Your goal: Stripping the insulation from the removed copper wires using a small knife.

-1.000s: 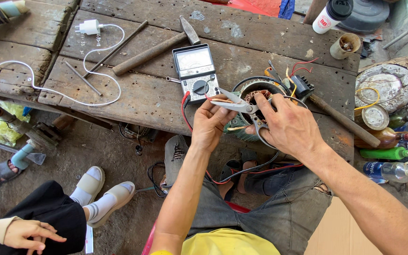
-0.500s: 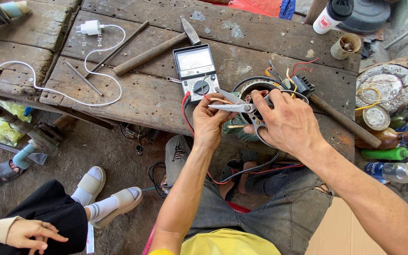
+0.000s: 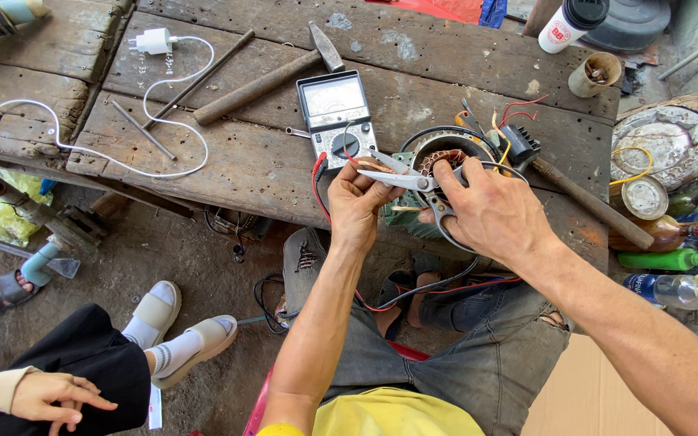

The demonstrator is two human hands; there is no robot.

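right hand (image 3: pixel 496 211) fingers grip scissors (image 3: pixel 410 181); left hand (image 3: pixel 357 203) fingers pinch wire (image 3: pixel 372 165); beside motor stator (image 3: pixel 436 157)

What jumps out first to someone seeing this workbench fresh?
Two hands meet at the bench's near edge: the right hand works scissors whose blades point at the left hand, over a motor stator with copper windings. Just behind sits a multimeter, and a hammer lies further left.

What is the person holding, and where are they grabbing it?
The right hand holds scissors by the handle loops. The left hand pinches something thin at the blades, too small to tell.
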